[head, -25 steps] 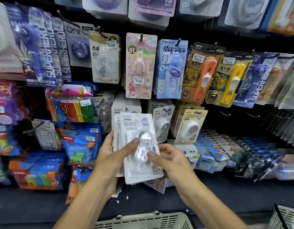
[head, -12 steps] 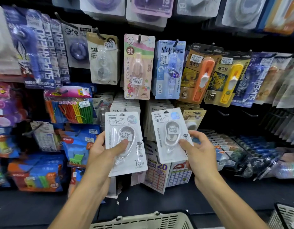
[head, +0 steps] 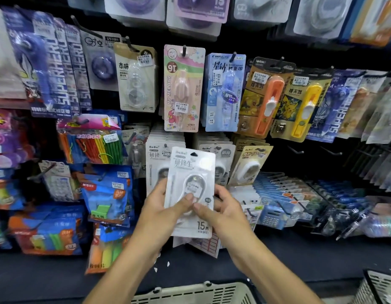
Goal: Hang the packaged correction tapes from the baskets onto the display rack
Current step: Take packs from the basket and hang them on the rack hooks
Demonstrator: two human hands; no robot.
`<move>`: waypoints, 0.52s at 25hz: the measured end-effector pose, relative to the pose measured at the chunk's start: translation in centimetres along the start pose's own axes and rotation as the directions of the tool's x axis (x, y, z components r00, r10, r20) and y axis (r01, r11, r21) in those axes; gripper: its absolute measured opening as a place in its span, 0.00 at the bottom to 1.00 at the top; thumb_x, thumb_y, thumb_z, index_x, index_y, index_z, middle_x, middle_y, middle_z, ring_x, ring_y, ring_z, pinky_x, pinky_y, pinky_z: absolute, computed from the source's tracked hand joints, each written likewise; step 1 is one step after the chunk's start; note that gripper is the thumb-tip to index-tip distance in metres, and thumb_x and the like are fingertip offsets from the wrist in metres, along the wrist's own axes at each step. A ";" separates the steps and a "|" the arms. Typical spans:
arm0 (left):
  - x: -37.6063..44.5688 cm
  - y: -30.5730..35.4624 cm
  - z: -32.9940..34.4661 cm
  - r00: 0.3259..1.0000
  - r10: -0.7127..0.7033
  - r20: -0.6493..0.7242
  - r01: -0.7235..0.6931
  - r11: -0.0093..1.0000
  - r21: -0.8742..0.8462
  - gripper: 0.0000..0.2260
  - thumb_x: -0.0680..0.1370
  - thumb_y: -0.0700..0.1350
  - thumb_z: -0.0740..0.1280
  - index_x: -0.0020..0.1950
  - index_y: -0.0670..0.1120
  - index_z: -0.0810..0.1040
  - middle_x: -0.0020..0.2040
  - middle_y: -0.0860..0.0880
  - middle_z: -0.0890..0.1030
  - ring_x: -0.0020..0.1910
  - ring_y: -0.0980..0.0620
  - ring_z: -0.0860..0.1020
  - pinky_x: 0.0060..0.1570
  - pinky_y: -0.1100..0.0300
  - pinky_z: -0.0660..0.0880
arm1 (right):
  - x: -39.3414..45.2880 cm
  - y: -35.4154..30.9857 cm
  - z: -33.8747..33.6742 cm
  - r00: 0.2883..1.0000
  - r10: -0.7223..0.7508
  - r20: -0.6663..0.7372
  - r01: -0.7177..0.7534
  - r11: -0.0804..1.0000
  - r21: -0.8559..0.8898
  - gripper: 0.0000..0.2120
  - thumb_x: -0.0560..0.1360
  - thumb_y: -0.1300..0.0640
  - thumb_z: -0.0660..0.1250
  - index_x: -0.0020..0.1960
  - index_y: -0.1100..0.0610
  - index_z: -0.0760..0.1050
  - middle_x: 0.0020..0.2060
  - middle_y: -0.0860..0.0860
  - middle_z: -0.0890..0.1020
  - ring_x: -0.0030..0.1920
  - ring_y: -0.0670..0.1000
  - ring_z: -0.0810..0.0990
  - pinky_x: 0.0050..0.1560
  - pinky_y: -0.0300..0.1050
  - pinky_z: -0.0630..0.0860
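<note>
Both hands are gripping a white cardboard-backed blister pack of correction tape (head: 191, 189), printed "15m" near its bottom edge and punched with a dark hang hole at the top, and are holding it upright in front of the black display rack (head: 278, 154). The left hand (head: 160, 212) is wrapping round the pack's left edge, its thumb lying across the clear plastic bubble in the middle of the card; the right hand (head: 226, 212) is closing on the right edge, its thumb pressing on the front just below that bubble, so the two thumbs are almost meeting. The pack is hanging on no peg: it is sitting in the hands, overlapping two rows of similar white packs already hanging on the rack, one row (head: 158, 163) just behind and to its left and another row (head: 220, 159) just behind and to its right. To the right of these a beige pack holding a white oval tape dispenser (head: 248, 165) is hanging. On the row above, a pink "My Melody" pack (head: 182, 88), a pale blue pack (head: 225, 93), an orange clip dispenser on a brown card (head: 267, 99) and a yellow one beside it (head: 304, 108) are hanging from pegs. A bag of coloured sticks (head: 95, 145) is hanging to the left. At the bottom edge the rim of a cream slotted plastic basket (head: 194, 292) is showing below the forearms, and the corner of a second basket (head: 381, 286) is showing at lower right.
</note>
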State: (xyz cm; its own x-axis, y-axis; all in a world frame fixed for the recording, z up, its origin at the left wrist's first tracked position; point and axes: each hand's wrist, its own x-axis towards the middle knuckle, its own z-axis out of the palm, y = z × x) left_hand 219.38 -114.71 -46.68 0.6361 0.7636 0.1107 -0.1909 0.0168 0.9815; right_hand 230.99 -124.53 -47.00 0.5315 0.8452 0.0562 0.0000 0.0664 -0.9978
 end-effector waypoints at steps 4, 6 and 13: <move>1.7 -0.5 -1.5 0.984 0.178 0.005 -0.155 0.841 0.519 0.21 0.80 0.49 0.70 0.71 0.58 0.72 0.65 0.59 0.79 0.63 0.61 0.77 0.62 0.59 0.75 | 2.1 -0.9 -3.4 0.964 -0.039 -0.262 0.058 0.996 0.064 0.17 0.78 0.63 0.70 0.64 0.49 0.77 0.51 0.46 0.87 0.49 0.49 0.87 0.38 0.40 0.82; 2.5 -0.8 -2.8 0.961 0.269 0.061 -0.230 0.660 0.716 0.24 0.79 0.48 0.70 0.75 0.57 0.70 0.72 0.59 0.73 0.71 0.57 0.70 0.72 0.53 0.67 | 2.5 -0.7 -4.9 0.963 -0.011 -0.269 0.010 1.000 -0.003 0.18 0.79 0.60 0.69 0.66 0.45 0.76 0.52 0.41 0.87 0.46 0.47 0.86 0.30 0.36 0.78; 4.0 -1.8 -5.0 0.948 0.226 0.223 -0.283 0.285 0.916 0.29 0.80 0.49 0.67 0.79 0.57 0.62 0.81 0.59 0.55 0.80 0.55 0.54 0.77 0.49 0.59 | 7.0 1.3 -5.0 0.935 -0.120 -0.334 0.025 0.961 -0.276 0.20 0.81 0.56 0.66 0.66 0.34 0.68 0.69 0.40 0.70 0.51 0.40 0.80 0.37 0.40 0.80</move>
State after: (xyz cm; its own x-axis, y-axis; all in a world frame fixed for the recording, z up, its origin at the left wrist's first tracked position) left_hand 218.56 -108.48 -48.81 0.7268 0.5840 0.3617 0.4500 -0.8026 0.3916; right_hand 238.96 -121.19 -48.04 0.7797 0.6051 0.1610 0.2474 -0.0614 -0.9670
